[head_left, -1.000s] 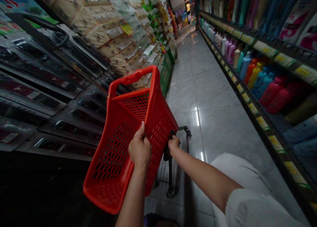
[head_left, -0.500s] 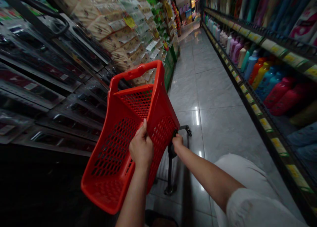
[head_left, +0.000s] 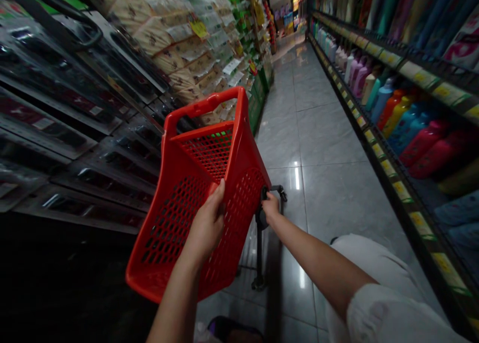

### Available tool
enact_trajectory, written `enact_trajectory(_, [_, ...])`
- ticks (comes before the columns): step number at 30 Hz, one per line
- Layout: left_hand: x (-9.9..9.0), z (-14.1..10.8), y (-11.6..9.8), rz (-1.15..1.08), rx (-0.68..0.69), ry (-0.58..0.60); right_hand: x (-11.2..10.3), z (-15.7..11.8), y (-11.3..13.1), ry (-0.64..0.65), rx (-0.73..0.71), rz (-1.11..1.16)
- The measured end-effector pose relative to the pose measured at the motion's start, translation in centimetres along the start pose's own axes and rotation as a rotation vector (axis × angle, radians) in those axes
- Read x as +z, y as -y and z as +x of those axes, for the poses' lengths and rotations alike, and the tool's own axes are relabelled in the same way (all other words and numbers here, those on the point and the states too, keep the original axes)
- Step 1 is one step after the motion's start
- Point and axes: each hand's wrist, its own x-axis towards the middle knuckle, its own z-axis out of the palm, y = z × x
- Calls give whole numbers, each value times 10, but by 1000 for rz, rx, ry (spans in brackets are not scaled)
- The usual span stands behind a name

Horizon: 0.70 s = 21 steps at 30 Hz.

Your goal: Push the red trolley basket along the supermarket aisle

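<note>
A red plastic shopping cart basket [head_left: 251, 156] with perforated sides stands tilted in front of me, joined to a dark wheeled frame [head_left: 259, 251]. My left hand [head_left: 207, 229] is closed over the rim of the basket's right side, thumb pointing up along it. Its fingertips are hidden behind the rim. Low on the basket's outer right side, my right hand [head_left: 271, 207] is wrapped around a black part of the frame. That part is mostly covered by the hand. No goods show inside the visible part of the basket.
Boxed goods [head_left: 41, 118] are stacked close on the left, with packaged bundles [head_left: 164, 39] beyond. A shelf of colourful bottles [head_left: 396, 108] runs along the right. Between them stretches a grey tiled floor [head_left: 329, 133]. A dark shoe [head_left: 234, 329] shows below the basket.
The basket's near lower end has risen and swung slightly. My left hand has shifted a little on the rim. My right hand has moved slightly upward, and more of the shoe shows.
</note>
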Motion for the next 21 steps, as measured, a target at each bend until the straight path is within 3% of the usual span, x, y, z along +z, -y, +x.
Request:
enact_trajectory(3, [-5, -21, 16, -43, -18, 10, -3, 16, 19, 18, -15, -51])
enact_trajectory(8, [4, -29, 19, -94, -4, -37, 12, 8, 50, 14, -54, -93])
enact_trajectory(10, [7, -26, 16, -126, -4, -47, 19, 2, 70, 15, -166, -112])
enact_trajectory(12, [9, -24, 14, -147, -1, -49, 22, -4, 88, 44, -366, -135])
enact_trajectory(15, [14, -24, 11, -184, 23, -56, 17, -12, 96, 108, -601, -193])
enact_trajectory(17, [18, -24, 10, -216, 40, -66, 10, -15, 83, 85, -576, -268])
enact_trajectory(21, [23, -25, 6, -245, 44, -85, 6, -12, 47, -73, -226, -375])
